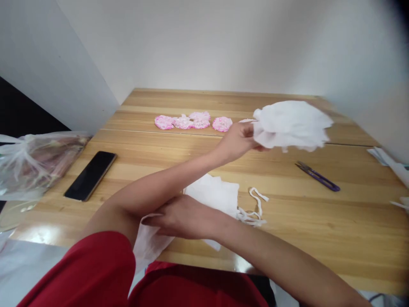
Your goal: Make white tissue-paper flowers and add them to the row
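My arms are crossed. My left hand (239, 141) reaches to the right over the table and grips a ruffled bunch of white fabric (292, 125) by its left edge. Lower down, my right hand (182, 216) is closed on a thin white cloth piece (150, 243) at the table's front edge, below my left forearm. White fabric pieces (217, 194) lie flat just beyond my right hand, partly hidden by it. Loose white strips (255, 209) lie to their right.
Several pink-and-white fabric rosettes (200, 120) lie toward the back of the wooden table (191, 100). A black phone (91, 175) is at left, beside a clear plastic bag (41, 162). Small purple-handled snips (319, 177) lie at right.
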`<state>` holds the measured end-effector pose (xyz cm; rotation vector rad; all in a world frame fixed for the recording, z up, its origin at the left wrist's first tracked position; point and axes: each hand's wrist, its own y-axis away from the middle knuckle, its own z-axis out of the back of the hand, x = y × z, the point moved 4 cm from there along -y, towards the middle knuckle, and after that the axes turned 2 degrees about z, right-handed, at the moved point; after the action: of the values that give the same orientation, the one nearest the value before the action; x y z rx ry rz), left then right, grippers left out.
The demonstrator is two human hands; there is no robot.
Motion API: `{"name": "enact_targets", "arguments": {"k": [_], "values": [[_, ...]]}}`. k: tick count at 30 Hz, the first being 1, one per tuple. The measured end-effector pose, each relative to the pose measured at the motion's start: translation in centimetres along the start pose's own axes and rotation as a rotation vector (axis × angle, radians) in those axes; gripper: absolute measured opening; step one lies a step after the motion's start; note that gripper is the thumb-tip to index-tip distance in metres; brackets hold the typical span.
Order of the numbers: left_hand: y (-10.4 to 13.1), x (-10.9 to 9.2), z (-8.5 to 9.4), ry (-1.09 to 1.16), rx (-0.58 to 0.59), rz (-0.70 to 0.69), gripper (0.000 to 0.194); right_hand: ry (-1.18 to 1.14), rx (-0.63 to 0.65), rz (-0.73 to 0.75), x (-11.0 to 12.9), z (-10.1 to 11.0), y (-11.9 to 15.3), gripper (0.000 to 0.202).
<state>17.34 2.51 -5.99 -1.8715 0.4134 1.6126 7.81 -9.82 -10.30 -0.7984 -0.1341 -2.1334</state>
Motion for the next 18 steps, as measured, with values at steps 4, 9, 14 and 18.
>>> {"name": "enact_targets", "arguments": {"k": [4,9,14,18], "values": [[1.8,1.5,3.2,0.042,-0.144,0.031,0.021,-0.039,-0.041,0.321,-1.0,3.9,4.2,0.029],[3.4,2.9,5.9,0.194,-0.238,-0.005,0.023,-0.030,-0.475,-0.236,-9.1,9.5,8.2,0.020],[3.5,3.6,6.4,0.180,-0.207,0.032,0.025,-0.109,-0.801,-0.421,-13.1,12.5,8.4,0.026],[3.5,4.4,6.3,0.105,-0.238,0.042,0.023,-0.167,-0.876,-0.389,-13.6,12.3,7.3,0.034]]}}
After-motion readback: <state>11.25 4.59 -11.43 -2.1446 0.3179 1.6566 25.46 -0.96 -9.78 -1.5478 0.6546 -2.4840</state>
